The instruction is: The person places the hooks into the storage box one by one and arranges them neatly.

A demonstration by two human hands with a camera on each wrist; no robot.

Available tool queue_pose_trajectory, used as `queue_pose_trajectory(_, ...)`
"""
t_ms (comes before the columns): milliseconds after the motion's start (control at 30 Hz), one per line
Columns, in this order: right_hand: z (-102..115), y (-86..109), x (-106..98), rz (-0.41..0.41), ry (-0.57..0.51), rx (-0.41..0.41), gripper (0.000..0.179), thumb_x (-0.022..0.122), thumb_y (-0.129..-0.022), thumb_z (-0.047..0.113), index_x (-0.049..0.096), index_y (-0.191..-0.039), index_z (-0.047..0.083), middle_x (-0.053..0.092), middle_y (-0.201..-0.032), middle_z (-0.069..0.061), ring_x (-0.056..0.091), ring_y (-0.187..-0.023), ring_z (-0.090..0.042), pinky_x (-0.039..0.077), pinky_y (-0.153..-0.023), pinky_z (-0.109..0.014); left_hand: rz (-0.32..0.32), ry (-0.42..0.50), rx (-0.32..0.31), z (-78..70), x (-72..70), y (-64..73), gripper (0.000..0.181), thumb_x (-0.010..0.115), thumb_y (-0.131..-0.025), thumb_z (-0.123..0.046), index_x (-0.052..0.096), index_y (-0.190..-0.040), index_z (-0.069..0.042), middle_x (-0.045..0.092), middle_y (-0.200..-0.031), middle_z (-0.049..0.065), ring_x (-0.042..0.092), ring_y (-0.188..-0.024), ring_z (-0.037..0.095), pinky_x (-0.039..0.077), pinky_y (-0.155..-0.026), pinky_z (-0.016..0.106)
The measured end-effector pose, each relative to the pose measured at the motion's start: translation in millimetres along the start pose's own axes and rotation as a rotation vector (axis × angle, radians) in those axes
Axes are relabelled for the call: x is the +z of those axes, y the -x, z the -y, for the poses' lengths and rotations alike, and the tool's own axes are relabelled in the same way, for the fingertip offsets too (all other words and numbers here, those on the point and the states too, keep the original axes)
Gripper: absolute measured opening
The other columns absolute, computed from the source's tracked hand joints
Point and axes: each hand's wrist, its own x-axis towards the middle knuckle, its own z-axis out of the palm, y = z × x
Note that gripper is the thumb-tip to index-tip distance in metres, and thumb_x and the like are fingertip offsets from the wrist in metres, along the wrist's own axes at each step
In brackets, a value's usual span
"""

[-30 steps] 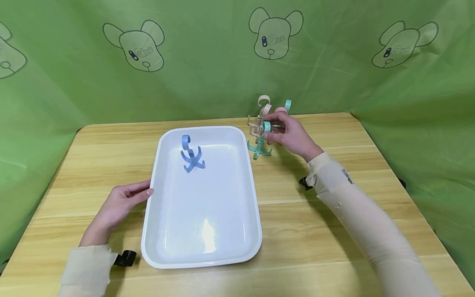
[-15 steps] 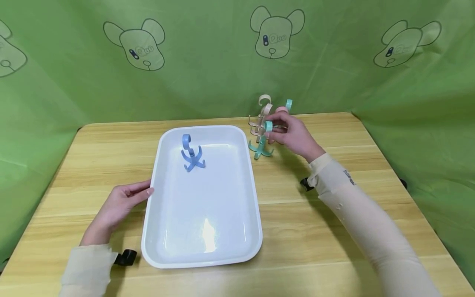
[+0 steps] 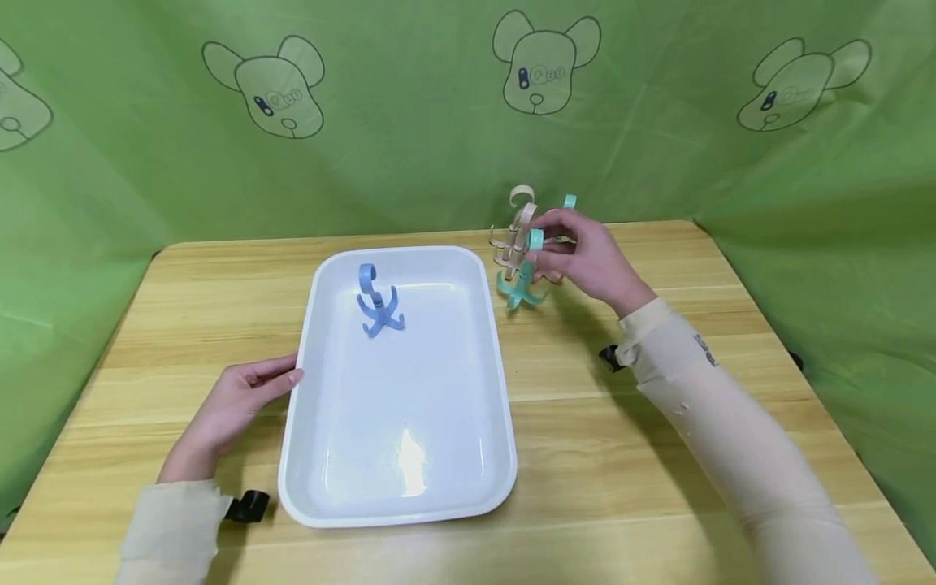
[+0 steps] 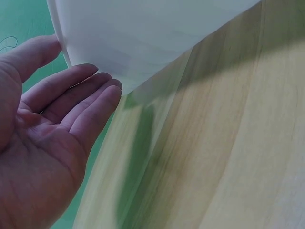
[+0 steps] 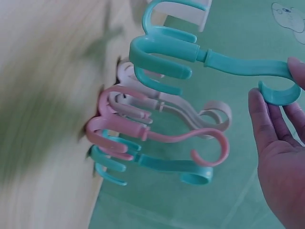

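My right hand (image 3: 588, 252) pinches the curled top of a teal four-prong hook hanger (image 5: 167, 57), which hangs upright with its prongs down. In the right wrist view its prongs appear off the table. Behind it stand a pink hook hanger (image 5: 121, 126), another teal hook hanger (image 5: 162, 164) and pale beige hook hangers (image 5: 178, 107), partly overlapping. My left hand (image 3: 237, 398) holds the left rim of a white tray (image 3: 395, 516), thumb at the rim and fingers against the outer wall. Inside the tray, near its far left corner, stands a blue hook hanger (image 3: 380, 313).
The wooden table (image 3: 621, 455) carries the tray near its middle, with the standing hangers at the back, right of the tray's far corner. A green curtain (image 3: 409, 162) with printed mouse heads hangs behind and at both sides.
My right hand has moved slightly up and to the right with the teal hook hanger, whose base has risen and shifted right. The left hand and tray have stayed put.
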Motion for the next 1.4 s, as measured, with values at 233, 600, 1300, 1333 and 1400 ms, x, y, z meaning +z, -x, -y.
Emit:
queue_pose_trajectory(233, 13.2, 4.0, -2.4, -0.019, 0.011, -0.023, 0.041, 0.074, -0.089, 0.009, 0.058, -0.126, -0.001, 0.058, -0.12, -0.01, 0.061, -0.108, -0.026, 0.051, -0.093, -0.03, -0.006, 0.006, 0.03, 2.7, 0.7, -1.1, 0.054, 0.064, -0.097, -0.035, 0.055, -0.136, 0.002, 0.055, -0.136, 0.014, 0.045, -0.13, 0.028, 0.043, -0.093, 0.015)
queue_pose_trajectory(600, 34.1, 5.3, -4.6, -0.043, -0.002, -0.075, 0.042, 0.075, -0.089, 0.014, 0.059, -0.125, 0.0, 0.059, -0.118, -0.009, 0.061, -0.106, -0.024, 0.049, -0.095, -0.031, 0.013, 0.01, 0.031, 1.7, 1.1, -1.1, 0.053, 0.062, -0.098, -0.035, 0.056, -0.134, 0.004, 0.056, -0.134, 0.016, 0.046, -0.13, 0.029, 0.043, -0.093, 0.016)
queue_pose_trajectory(1300, 68.7, -8.4, 21.9, 0.058, -0.091, -0.124, 0.04, 0.075, -0.089, 0.01, 0.059, -0.125, 0.003, 0.059, -0.117, -0.006, 0.063, -0.106, -0.021, 0.056, -0.065, -0.027, -0.01, 0.029, 0.044, 4.1, 2.4, -0.8, 0.052, 0.063, -0.098, -0.032, 0.056, -0.133, 0.006, 0.057, -0.132, 0.019, 0.054, -0.117, 0.005, 0.046, -0.091, 0.017)
queue_pose_trajectory(1333, 69.1, -10.0, 23.0, 0.063, -0.09, -0.129, 0.039, 0.075, -0.089, 0.01, 0.06, -0.125, 0.003, 0.059, -0.117, -0.006, 0.063, -0.105, -0.021, 0.057, -0.066, -0.027, -0.012, 0.028, 0.044, 4.1, 2.7, -0.7, 0.052, 0.063, -0.098, -0.032, 0.056, -0.133, 0.006, 0.057, -0.132, 0.019, 0.054, -0.117, 0.005, 0.046, -0.091, 0.017)
queue_pose_trajectory(1400, 70.2, -13.2, 25.0, 0.07, -0.079, -0.143, 0.038, 0.075, -0.089, 0.01, 0.061, -0.124, 0.004, 0.058, -0.116, -0.005, 0.063, -0.105, -0.02, 0.056, -0.073, -0.028, -0.012, 0.027, 0.044, 4.1, 3.3, -0.3, 0.052, 0.063, -0.098, -0.032, 0.055, -0.133, 0.006, 0.057, -0.131, 0.019, 0.054, -0.116, 0.004, 0.046, -0.09, 0.016)
